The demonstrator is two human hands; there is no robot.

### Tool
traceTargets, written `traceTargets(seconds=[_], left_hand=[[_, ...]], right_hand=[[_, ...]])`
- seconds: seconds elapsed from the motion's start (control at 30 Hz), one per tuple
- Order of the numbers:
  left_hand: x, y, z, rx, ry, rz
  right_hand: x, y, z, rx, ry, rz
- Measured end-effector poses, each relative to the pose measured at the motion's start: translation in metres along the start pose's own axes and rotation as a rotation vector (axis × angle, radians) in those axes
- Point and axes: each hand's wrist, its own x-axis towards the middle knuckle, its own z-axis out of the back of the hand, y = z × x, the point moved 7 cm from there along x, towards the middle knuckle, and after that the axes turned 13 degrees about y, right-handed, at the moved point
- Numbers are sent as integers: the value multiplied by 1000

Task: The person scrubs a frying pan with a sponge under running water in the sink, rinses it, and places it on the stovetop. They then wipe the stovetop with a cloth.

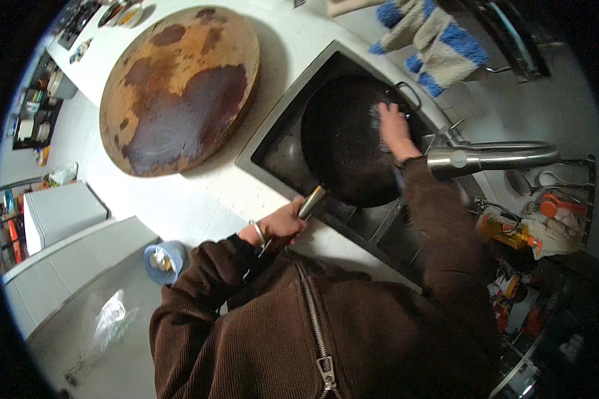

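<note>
A large dark wok (349, 149) lies in the sink (283, 152), its inside facing up. My left hand (282, 224) grips the wok's long handle (311, 202), which has a metal sleeve, at the sink's near edge. Inside the wok, my right hand (395, 127) presses what looks like a steel wool scourer (375, 117) against the far wall. My fingers partly cover the scourer. Just beyond them, a wire loop handle (410, 95) stands on the wok's far rim.
A round wooden chopping board (179, 95) with dark wet patches lies on the white counter (214, 197). The steel faucet (479, 158) reaches over my right forearm. A striped towel (429, 40) hangs beyond the sink. A dish soap bottle (504, 232) stands right; a blue bin (163, 262) sits left.
</note>
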Motion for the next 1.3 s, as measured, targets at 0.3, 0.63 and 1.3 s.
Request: traceTargets(seconds=[0.3,0.63,1.3], left_hand=[[1,-3,-1,70,-13,-86],[3,2,1,124,-8,-31],[-6,-13,-3,88,-22,-17]], right_hand=[[-49,144,-57,683,310,482],[-36,4,-35,36,131,-23],[37,30,45,55,-292,-55]])
